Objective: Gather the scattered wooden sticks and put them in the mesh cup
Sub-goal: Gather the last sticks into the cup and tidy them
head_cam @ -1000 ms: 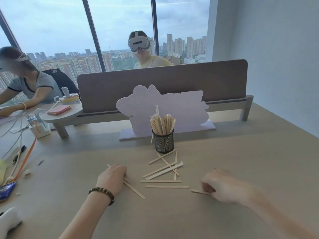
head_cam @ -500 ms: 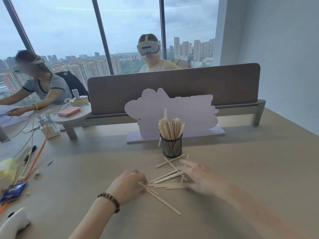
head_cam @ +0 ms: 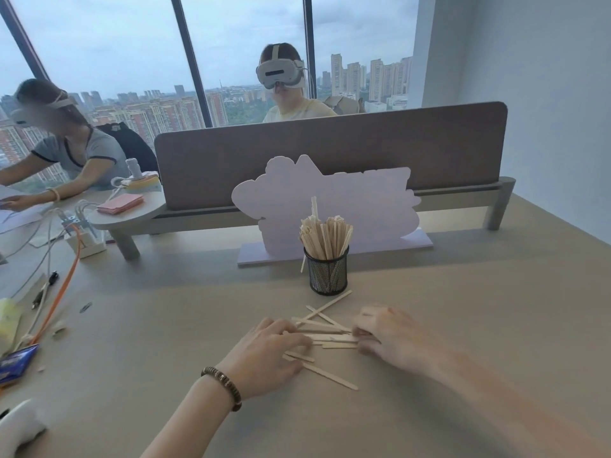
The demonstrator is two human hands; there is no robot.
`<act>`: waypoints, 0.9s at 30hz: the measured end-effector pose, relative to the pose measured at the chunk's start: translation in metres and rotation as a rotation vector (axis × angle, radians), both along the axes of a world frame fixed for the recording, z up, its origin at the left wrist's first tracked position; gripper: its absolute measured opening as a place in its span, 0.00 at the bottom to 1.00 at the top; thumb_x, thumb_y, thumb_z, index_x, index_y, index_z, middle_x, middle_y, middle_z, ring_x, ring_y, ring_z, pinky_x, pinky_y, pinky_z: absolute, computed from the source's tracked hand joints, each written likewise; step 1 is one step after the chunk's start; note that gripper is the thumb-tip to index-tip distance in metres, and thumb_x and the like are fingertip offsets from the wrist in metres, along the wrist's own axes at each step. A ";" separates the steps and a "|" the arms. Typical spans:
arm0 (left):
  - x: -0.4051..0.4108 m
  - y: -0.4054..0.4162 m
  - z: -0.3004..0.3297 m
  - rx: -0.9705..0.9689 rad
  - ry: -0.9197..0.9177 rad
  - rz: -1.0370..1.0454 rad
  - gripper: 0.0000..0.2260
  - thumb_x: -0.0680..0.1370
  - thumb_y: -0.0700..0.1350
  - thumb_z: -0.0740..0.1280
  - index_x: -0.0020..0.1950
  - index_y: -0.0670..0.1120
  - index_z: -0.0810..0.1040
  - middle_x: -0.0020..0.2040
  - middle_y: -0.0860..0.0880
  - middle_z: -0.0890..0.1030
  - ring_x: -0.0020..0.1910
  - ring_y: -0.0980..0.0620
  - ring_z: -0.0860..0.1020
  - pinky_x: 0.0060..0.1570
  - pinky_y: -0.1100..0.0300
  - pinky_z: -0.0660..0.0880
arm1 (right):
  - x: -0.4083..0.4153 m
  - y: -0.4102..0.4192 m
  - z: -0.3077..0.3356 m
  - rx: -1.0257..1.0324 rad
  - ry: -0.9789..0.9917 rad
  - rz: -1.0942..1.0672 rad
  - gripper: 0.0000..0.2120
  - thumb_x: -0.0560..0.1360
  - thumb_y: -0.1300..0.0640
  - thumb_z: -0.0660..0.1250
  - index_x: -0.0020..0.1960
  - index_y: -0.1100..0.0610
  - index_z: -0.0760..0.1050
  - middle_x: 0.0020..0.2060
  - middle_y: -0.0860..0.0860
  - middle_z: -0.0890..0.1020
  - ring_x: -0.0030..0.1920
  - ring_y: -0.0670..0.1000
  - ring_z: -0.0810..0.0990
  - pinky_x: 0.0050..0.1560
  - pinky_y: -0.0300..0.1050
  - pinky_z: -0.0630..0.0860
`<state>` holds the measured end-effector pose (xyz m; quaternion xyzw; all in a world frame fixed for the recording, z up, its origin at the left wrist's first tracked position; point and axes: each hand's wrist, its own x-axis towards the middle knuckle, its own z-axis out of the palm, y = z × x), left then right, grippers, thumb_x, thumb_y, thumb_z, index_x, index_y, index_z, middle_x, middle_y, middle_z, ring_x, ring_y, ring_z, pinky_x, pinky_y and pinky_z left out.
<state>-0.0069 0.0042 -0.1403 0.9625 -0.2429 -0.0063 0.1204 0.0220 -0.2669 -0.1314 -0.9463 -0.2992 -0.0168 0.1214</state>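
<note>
A black mesh cup (head_cam: 327,274) stands upright on the beige table, packed with wooden sticks (head_cam: 325,238). In front of it several loose wooden sticks (head_cam: 325,327) lie in a heap on the table. My left hand (head_cam: 269,353), with a beaded bracelet on the wrist, rests flat against the heap's left side, its fingers over some stick ends. My right hand (head_cam: 388,335) is blurred and presses on the heap's right side, fingers curled at the stick ends. One long stick (head_cam: 325,375) lies apart, just below my left hand's fingers.
A lilac cut-out board (head_cam: 334,206) stands right behind the cup, with a grey desk divider (head_cam: 330,153) beyond it. Cables and an orange cord (head_cam: 66,285) run along the left, near a blue packet (head_cam: 16,361). Two people sit at the far side.
Both hands have closed in toward each other, pushing the scattered sticks into a tighter heap in front of the cup. The camera has come closer.
</note>
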 end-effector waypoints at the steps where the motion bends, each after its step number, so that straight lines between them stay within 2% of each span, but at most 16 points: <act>1: 0.001 -0.001 0.001 0.000 -0.007 -0.004 0.17 0.76 0.58 0.63 0.65 0.61 0.75 0.61 0.58 0.73 0.60 0.55 0.69 0.65 0.60 0.66 | -0.001 -0.001 0.001 0.004 0.008 -0.011 0.08 0.76 0.50 0.67 0.54 0.49 0.76 0.51 0.46 0.78 0.54 0.51 0.76 0.52 0.46 0.71; 4: 0.006 0.004 0.001 -0.023 -0.067 0.001 0.09 0.77 0.54 0.65 0.56 0.58 0.79 0.54 0.55 0.78 0.54 0.52 0.73 0.57 0.58 0.69 | -0.004 -0.007 0.004 0.013 0.017 -0.051 0.11 0.76 0.51 0.68 0.58 0.48 0.76 0.54 0.45 0.79 0.55 0.50 0.77 0.52 0.45 0.71; 6: 0.008 0.011 0.002 -0.016 -0.112 0.027 0.05 0.76 0.52 0.64 0.49 0.55 0.79 0.49 0.54 0.79 0.51 0.51 0.74 0.51 0.58 0.70 | -0.004 -0.012 0.006 -0.016 0.026 -0.082 0.13 0.77 0.51 0.68 0.60 0.48 0.76 0.55 0.44 0.79 0.57 0.50 0.77 0.52 0.44 0.70; 8: 0.009 0.015 0.003 0.013 -0.122 0.060 0.03 0.76 0.51 0.65 0.47 0.54 0.77 0.47 0.54 0.78 0.50 0.50 0.74 0.49 0.60 0.68 | -0.004 -0.017 0.009 -0.052 0.032 -0.103 0.10 0.77 0.52 0.66 0.59 0.48 0.78 0.54 0.46 0.79 0.57 0.51 0.77 0.51 0.44 0.69; 10: 0.009 0.017 0.005 0.038 -0.126 0.084 0.05 0.76 0.51 0.66 0.51 0.54 0.76 0.50 0.54 0.77 0.53 0.51 0.74 0.51 0.61 0.67 | -0.005 -0.022 0.009 -0.076 0.030 -0.120 0.09 0.78 0.52 0.64 0.57 0.48 0.79 0.51 0.47 0.77 0.57 0.53 0.77 0.50 0.44 0.68; 12: 0.009 0.015 0.008 0.047 -0.107 0.088 0.14 0.76 0.50 0.66 0.61 0.55 0.73 0.58 0.56 0.75 0.60 0.52 0.72 0.58 0.62 0.67 | -0.007 -0.024 0.008 -0.078 0.025 -0.135 0.10 0.79 0.51 0.63 0.58 0.47 0.78 0.48 0.47 0.73 0.57 0.53 0.76 0.49 0.44 0.67; 14: 0.013 0.007 0.010 0.048 -0.028 0.048 0.25 0.75 0.49 0.66 0.72 0.55 0.67 0.71 0.56 0.69 0.69 0.52 0.67 0.69 0.59 0.64 | -0.007 -0.023 0.007 -0.066 0.031 -0.118 0.12 0.78 0.49 0.63 0.61 0.47 0.77 0.50 0.47 0.73 0.57 0.52 0.75 0.48 0.43 0.65; 16: 0.020 -0.008 0.011 0.038 0.091 0.001 0.29 0.76 0.47 0.64 0.77 0.54 0.61 0.77 0.55 0.64 0.74 0.52 0.62 0.74 0.56 0.59 | -0.007 -0.021 0.008 -0.064 0.040 -0.091 0.13 0.78 0.50 0.65 0.61 0.47 0.77 0.52 0.48 0.75 0.57 0.52 0.75 0.47 0.42 0.63; 19: 0.033 -0.024 0.008 0.041 0.101 -0.089 0.20 0.78 0.45 0.61 0.70 0.53 0.70 0.68 0.51 0.75 0.68 0.48 0.70 0.69 0.53 0.66 | -0.005 -0.017 0.010 -0.079 0.045 -0.084 0.10 0.77 0.52 0.66 0.58 0.48 0.79 0.52 0.48 0.78 0.57 0.53 0.75 0.45 0.42 0.62; 21: 0.038 -0.024 0.011 0.080 0.053 -0.064 0.15 0.79 0.45 0.61 0.65 0.53 0.75 0.62 0.52 0.79 0.62 0.48 0.73 0.63 0.53 0.70 | -0.004 -0.019 0.010 -0.101 0.047 -0.111 0.09 0.78 0.53 0.65 0.57 0.49 0.79 0.54 0.48 0.78 0.57 0.53 0.75 0.45 0.43 0.62; 25: 0.037 -0.014 0.012 0.134 -0.023 0.008 0.16 0.75 0.37 0.60 0.59 0.52 0.77 0.57 0.52 0.79 0.59 0.48 0.75 0.56 0.56 0.72 | -0.003 -0.030 0.010 -0.126 0.055 -0.152 0.08 0.79 0.52 0.61 0.56 0.49 0.77 0.55 0.50 0.78 0.59 0.53 0.74 0.49 0.42 0.64; 27: 0.034 -0.011 0.013 0.150 -0.043 0.041 0.15 0.74 0.38 0.60 0.56 0.51 0.75 0.55 0.51 0.78 0.58 0.47 0.75 0.53 0.56 0.72 | -0.003 -0.032 0.011 -0.124 0.047 -0.169 0.08 0.79 0.52 0.61 0.55 0.50 0.76 0.56 0.50 0.77 0.59 0.54 0.74 0.52 0.43 0.66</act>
